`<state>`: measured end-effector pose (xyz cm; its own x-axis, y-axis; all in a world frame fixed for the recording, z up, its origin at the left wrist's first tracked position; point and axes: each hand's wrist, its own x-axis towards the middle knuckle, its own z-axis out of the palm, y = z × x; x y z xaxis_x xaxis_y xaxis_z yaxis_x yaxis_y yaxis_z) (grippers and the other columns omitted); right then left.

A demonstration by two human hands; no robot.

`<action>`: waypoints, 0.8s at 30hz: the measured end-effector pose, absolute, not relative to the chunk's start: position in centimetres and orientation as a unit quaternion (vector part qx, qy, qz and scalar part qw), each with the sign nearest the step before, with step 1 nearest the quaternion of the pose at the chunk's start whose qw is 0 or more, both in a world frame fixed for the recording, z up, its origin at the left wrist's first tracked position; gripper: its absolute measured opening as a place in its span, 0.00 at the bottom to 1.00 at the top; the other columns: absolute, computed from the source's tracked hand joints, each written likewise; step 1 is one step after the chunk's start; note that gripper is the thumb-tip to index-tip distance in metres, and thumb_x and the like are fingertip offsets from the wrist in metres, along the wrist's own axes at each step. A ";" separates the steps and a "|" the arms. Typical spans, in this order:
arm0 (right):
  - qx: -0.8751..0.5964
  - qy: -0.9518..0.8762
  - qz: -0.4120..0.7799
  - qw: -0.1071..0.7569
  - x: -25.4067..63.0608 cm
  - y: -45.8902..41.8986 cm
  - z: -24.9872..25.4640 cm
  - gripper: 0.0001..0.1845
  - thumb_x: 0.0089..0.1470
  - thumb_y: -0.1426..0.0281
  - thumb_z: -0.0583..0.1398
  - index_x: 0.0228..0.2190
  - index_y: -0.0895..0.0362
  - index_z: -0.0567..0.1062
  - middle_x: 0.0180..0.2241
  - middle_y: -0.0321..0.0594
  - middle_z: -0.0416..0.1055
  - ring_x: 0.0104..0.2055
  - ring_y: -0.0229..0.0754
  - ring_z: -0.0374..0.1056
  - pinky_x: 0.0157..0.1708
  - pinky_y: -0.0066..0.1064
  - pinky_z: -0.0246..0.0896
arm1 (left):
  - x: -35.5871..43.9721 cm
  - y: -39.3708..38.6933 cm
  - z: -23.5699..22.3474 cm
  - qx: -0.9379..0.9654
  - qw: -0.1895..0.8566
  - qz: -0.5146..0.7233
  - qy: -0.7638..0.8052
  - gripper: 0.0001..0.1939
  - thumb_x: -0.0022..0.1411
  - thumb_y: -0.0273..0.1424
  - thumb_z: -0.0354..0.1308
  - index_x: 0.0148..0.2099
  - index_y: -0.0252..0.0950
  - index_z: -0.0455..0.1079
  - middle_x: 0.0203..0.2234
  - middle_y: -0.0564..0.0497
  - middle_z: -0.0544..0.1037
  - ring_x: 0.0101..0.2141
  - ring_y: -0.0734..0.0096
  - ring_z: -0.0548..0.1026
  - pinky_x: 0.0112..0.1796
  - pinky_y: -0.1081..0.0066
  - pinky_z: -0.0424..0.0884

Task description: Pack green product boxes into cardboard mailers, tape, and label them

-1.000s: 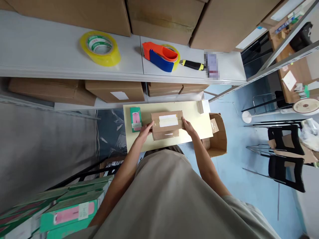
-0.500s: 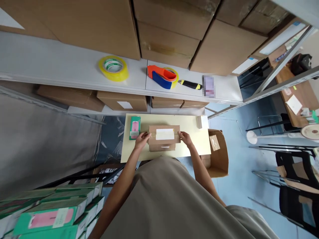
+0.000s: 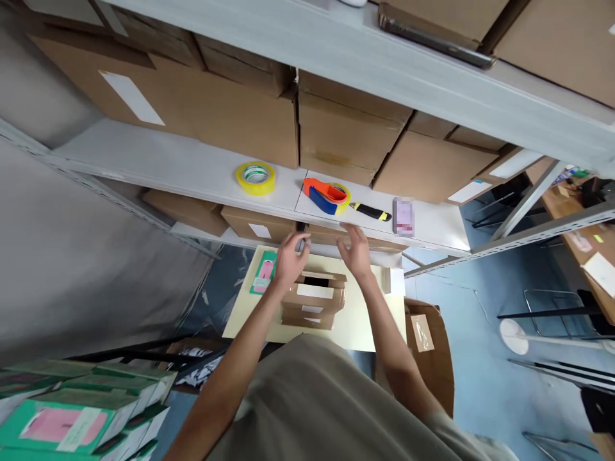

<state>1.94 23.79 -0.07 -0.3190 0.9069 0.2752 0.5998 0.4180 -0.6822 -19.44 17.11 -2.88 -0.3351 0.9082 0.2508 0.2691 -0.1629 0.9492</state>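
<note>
My left hand (image 3: pixel 290 261) is raised in front of the shelf's lower edge, its fingers slightly curled and apart, holding nothing. Level with it, my right hand (image 3: pixel 356 253) is open too, its fingertips just below the orange and blue tape dispenser (image 3: pixel 319 200). Below and between the hands, a brown cardboard box (image 3: pixel 339 299) with white labels sits on the pale table (image 3: pixel 368 323); a dark strip shows near its top. Left of it lies a green box (image 3: pixel 263 274) with a pink picture, partly covered by my left hand. A black and yellow utility knife (image 3: pixel 372 212) lies beside the dispenser.
On the shelf (image 3: pixel 192 166) are a yellow tape roll (image 3: pixel 262 188) and a small purple pack (image 3: pixel 403 218), with large cartons behind. An upper shelf beam (image 3: pixel 336 54) crosses above. An open carton (image 3: pixel 435 358) stands at right; green boxes (image 3: pixel 62 422) are stacked lower left.
Both hands have let go of the cardboard box and moved up and away towards the shelf. The box stays on the table, differently turned. The view has tilted up, showing more shelf.
</note>
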 end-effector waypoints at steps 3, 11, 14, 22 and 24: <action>-0.483 -0.825 0.161 0.246 -2.5 29.5 4.0 0.31 0.75 0.63 0.59 0.72 0.62 0.68 0.72 0.66 0.68 0.75 0.68 0.64 0.76 0.63 0.59 | -18.8 20.4 1.4 0.528 0.216 0.604 0.557 0.06 0.71 0.33 0.65 0.47 0.42 0.83 0.48 0.45 0.86 0.53 0.53 0.82 0.63 0.57 0.74; -0.530 -0.827 0.099 0.159 -8.0 34.4 1.3 0.29 0.71 0.76 0.56 0.69 0.72 0.68 0.64 0.76 0.75 0.72 0.71 0.68 0.77 0.74 0.48 | -18.1 17.1 2.1 0.511 0.210 0.611 0.567 0.05 0.71 0.35 0.65 0.43 0.43 0.82 0.43 0.47 0.86 0.49 0.55 0.83 0.59 0.58 0.76; -0.517 -0.830 0.119 0.174 -7.5 35.8 0.4 0.28 0.73 0.74 0.56 0.69 0.72 0.69 0.61 0.73 0.77 0.70 0.68 0.69 0.78 0.69 0.50 | -17.9 15.4 0.8 0.495 0.240 0.604 0.577 0.06 0.72 0.36 0.65 0.44 0.43 0.82 0.43 0.47 0.86 0.48 0.55 0.83 0.59 0.57 0.76; -0.516 -0.765 0.282 0.263 -4.0 28.9 0.8 0.30 0.75 0.56 0.63 0.67 0.60 0.68 0.58 0.59 0.78 0.66 0.65 0.74 0.72 0.62 0.66 | -17.4 11.7 -1.4 0.458 0.280 0.610 0.582 0.08 0.75 0.37 0.64 0.50 0.41 0.81 0.47 0.45 0.87 0.51 0.56 0.84 0.60 0.58 0.77; -0.485 -0.692 0.419 0.333 -2.6 23.6 0.2 0.32 0.71 0.46 0.66 0.62 0.55 0.71 0.54 0.52 0.80 0.60 0.61 0.78 0.66 0.55 0.73 | -17.1 10.1 -1.7 0.438 0.288 0.624 0.579 0.10 0.75 0.39 0.67 0.53 0.41 0.80 0.47 0.45 0.86 0.50 0.58 0.84 0.58 0.59 0.79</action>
